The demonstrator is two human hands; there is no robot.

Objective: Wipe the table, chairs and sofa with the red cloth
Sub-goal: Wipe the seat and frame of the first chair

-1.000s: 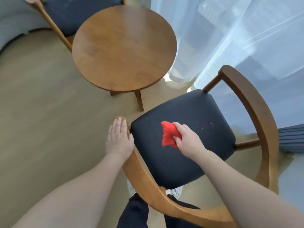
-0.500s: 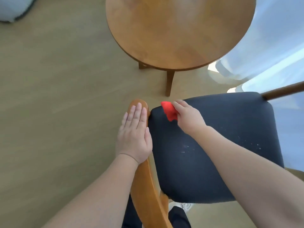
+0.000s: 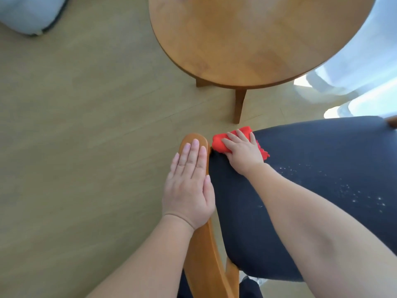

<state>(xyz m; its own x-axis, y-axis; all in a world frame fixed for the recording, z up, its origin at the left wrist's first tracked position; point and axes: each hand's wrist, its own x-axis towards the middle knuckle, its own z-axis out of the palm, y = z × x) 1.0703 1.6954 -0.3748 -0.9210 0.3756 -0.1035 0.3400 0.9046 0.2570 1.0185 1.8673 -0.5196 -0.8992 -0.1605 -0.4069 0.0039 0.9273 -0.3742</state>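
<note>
Red cloth (image 3: 218, 144) lies bunched on the front-left corner of the chair seat (image 3: 300, 190), a little past the middle of the view toward 12 o'clock. Its long axis runs roughly 9 to 3 o'clock, the 3 o'clock end slightly nearer the person and showing a frayed edge. The right hand (image 3: 245, 153) lies on top of it. Its grip is loose, with fingers (image 3: 238, 135) nearly straight across the cloth and pointing to 11 o'clock, pressing it to the dark fabric rather than wrapping it. Just beside the cloth at 9 o'clock is the rounded end of the wooden armrest (image 3: 202, 244). The left hand (image 3: 189, 183) rests flat on it, with an open grip that holds nothing. The table leg (image 3: 239, 106) stands on the floor (image 3: 86, 125) near the cloth at 12 o'clock. The round table (image 3: 257, 39) spreads above it toward 1 o'clock. White specks (image 3: 354, 192) dot the seat at 4 o'clock from the cloth. A sheer curtain (image 3: 365, 87) hangs at 2 o'clock, and a pale grey cushion (image 3: 28, 16) sits at 10 o'clock, well apart.
</note>
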